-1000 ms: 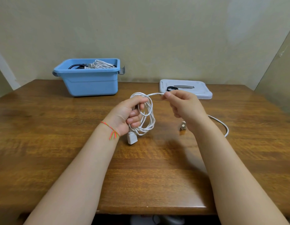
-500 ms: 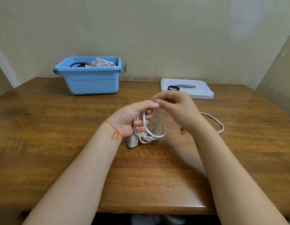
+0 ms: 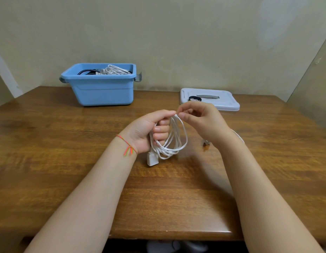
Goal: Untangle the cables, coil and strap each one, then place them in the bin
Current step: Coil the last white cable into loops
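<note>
Centre of frame: left hand and right hand touch at the top of the white cable coil, so nothing passes between them. Bare table across lower left, lower right and the near edge; open path there. Upper left: blue bin blocks the far edge, open-topped, cables inside. Between the bin and the white lid at upper right, a clear strip of wood. Loose cable tail and small plug lie just right of the right wrist.
</note>
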Tool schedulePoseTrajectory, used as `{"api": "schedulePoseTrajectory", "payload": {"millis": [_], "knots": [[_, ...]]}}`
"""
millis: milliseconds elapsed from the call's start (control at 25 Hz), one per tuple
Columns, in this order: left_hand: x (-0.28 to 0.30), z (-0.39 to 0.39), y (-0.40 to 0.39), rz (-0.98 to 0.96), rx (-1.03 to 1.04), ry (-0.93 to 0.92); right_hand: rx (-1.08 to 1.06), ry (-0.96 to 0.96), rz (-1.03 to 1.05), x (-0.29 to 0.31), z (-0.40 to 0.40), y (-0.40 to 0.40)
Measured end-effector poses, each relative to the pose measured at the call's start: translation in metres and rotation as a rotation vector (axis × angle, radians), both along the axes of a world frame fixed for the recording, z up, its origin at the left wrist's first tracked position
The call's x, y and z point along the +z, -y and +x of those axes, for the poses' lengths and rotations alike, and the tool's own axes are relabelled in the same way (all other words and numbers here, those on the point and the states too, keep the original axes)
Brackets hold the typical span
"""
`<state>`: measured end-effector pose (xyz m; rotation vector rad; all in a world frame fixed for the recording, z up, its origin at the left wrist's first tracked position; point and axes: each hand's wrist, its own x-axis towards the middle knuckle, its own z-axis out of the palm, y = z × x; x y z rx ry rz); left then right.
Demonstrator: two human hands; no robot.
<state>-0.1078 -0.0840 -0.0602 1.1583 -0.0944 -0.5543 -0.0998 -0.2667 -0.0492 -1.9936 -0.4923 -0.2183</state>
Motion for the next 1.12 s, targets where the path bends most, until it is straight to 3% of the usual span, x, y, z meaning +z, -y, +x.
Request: {"api": "schedulePoseTrajectory", "payload": {"millis": [400, 720, 880, 1120], "knots": [[0.007, 0.001, -0.009, -0.055, 0.110, 0.017, -0.160, -0.026, -0.043, 0.005, 0.000, 0.006], [0.003, 0.000, -0.005, -0.001, -0.054, -0.023, -0.227, 0.117, -0.096, 0.001, 0.008, 0.004], [0.003, 0.000, -0.005, 0.011, -0.069, -0.021, -0.200, 0.134, -0.034, 0.003, 0.006, 0.003], [0.005, -0.003, -0.004, 0.017, -0.052, -0.062, -0.246, 0.199, -0.112, -0.001, 0.009, 0.002]]}}
